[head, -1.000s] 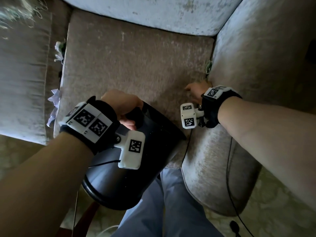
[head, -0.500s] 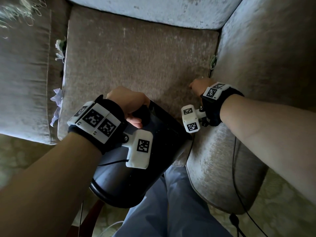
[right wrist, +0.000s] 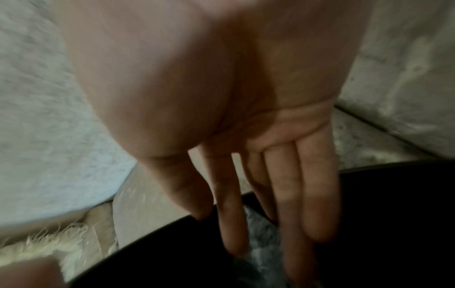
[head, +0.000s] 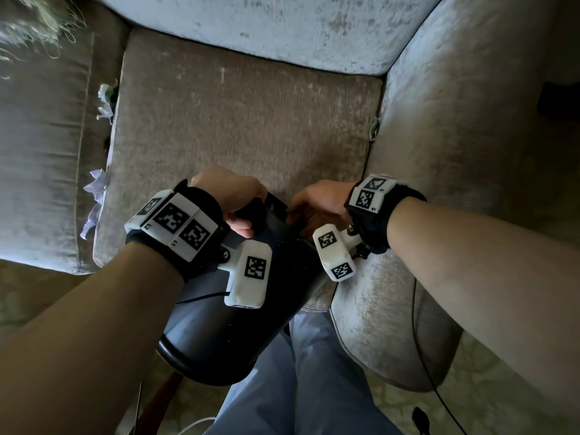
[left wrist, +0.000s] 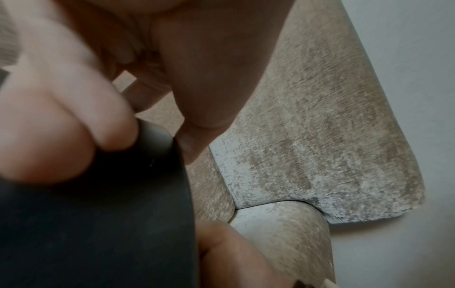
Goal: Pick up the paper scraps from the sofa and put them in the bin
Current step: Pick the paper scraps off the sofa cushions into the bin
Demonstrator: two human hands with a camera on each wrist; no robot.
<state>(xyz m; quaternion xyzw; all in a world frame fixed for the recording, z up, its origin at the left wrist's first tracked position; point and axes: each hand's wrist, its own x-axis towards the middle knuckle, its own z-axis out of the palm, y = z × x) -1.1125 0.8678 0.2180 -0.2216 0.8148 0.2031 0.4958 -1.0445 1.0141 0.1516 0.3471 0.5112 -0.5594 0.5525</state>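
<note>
My left hand (head: pixel 232 196) grips the rim of the black bin (head: pixel 219 334), which is tilted against the front of the sofa seat (head: pixel 244 133). Its fingers (left wrist: pixel 61 117) curl over the dark rim (left wrist: pixel 152 136). My right hand (head: pixel 309 204) is over the bin's mouth with its fingers (right wrist: pixel 285 191) straight and spread, holding nothing. A crumpled pale scrap (right wrist: pixel 261 231) shows between them inside the bin (right wrist: pixel 393 214). More paper scraps sit in the left seat gap (head: pixel 105 100) (head: pixel 94 196), and a greenish scrap (head: pixel 374 128) in the right gap.
The sofa's right arm (head: pixel 455 152) and back cushion (head: pixel 266 26) close in the seat. A neighbouring cushion (head: pixel 40 152) lies to the left. My legs in blue trousers (head: pixel 301 387) stand below the bin. A black cable (head: pixel 423 356) hangs by the sofa arm.
My right hand has moved left from the gap by the sofa's right arm to the bin's mouth. The left hand has kept its grip on the rim.
</note>
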